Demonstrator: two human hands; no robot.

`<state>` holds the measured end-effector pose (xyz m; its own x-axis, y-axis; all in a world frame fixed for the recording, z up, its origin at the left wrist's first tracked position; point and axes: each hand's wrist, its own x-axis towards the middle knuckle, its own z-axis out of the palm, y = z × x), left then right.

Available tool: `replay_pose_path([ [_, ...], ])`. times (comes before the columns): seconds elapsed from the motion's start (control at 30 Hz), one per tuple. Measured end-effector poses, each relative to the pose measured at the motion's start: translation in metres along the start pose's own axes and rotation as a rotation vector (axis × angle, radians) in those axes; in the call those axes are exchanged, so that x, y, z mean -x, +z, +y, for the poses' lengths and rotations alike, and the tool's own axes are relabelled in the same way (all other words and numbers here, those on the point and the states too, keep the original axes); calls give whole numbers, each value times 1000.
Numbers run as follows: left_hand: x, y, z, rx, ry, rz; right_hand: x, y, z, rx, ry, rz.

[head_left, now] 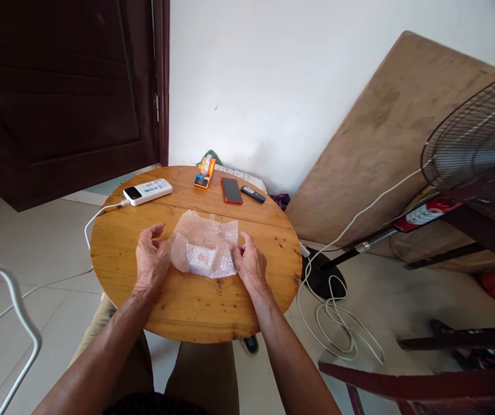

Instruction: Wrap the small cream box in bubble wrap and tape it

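Note:
A sheet of clear bubble wrap lies spread on the round wooden table between my hands. On its near part sits a small flat white packet with reddish print, seemingly under a layer of the wrap. My right hand pinches the right edge of the sheet between thumb and fingers. At the left edge, my left hand rests close against the wrap, fingers curved and apart from the thumb, with nothing visible between them.
Toward the back of the wooden table are an orange tape dispenser, a phone, a dark small device and a white power bank with a cable. A standing fan and coiled cord are at right.

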<state>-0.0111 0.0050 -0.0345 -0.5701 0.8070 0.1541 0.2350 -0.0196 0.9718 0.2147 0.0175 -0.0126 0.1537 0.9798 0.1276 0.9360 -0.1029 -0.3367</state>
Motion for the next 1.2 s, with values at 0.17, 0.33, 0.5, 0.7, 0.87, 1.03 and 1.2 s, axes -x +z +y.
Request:
replay_pose_path([
  [0.17,11,-8,8,-68,437,-133,1,1,1,19,-32,7],
  [0.33,12,-6,10,-195,488,-325,0,2,2,17,-39,8],
  [0.5,13,-10,12,-84,436,-345,0,3,3,3,-41,9],
  [0.7,33,-43,30,-24,328,-723,-1,7,5,18,-43,16],
  [0.87,51,-58,33,-416,528,-907,-1,10,6,29,-42,39],
  [1.03,56,-43,21,-492,619,-713,-3,10,6,68,-92,49],
  [1.2,57,-25,2,-561,573,-430,-21,7,-4,105,-138,6],
])
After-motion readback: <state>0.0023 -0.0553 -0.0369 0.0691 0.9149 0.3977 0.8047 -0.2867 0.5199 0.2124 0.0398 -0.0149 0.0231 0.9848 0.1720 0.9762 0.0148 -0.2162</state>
